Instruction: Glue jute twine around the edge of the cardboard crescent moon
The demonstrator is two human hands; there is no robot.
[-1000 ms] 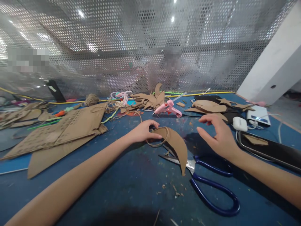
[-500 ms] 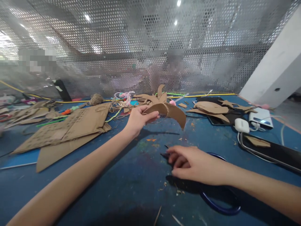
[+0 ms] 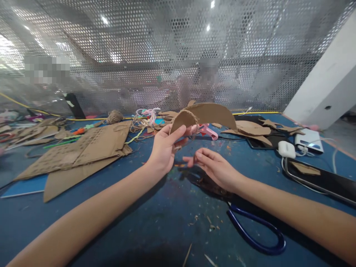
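My left hand is closed on a curved, crescent-like cardboard piece, raised above the table. Twine runs over the piece near my fingers. Below and to the right of it, my right hand is closed, thumb and fingertips together; whatever they pinch is too small or blurred to make out. Scissors with dark blue handles lie on the table beneath my right forearm, their blades mostly in shadow. Behind the held piece is a pink tool with a black cord, partly hidden.
Large cardboard sheets lie at the left, with a twine ball behind them. Cut cardboard shapes rest on a black tablet-like slab at the right, near a white case and a white box. A perforated metal screen stands behind.
My left hand has turned the cardboard piece so that its curve arches upward. My right hand has moved up and left, away from the scissors, toward my left hand.
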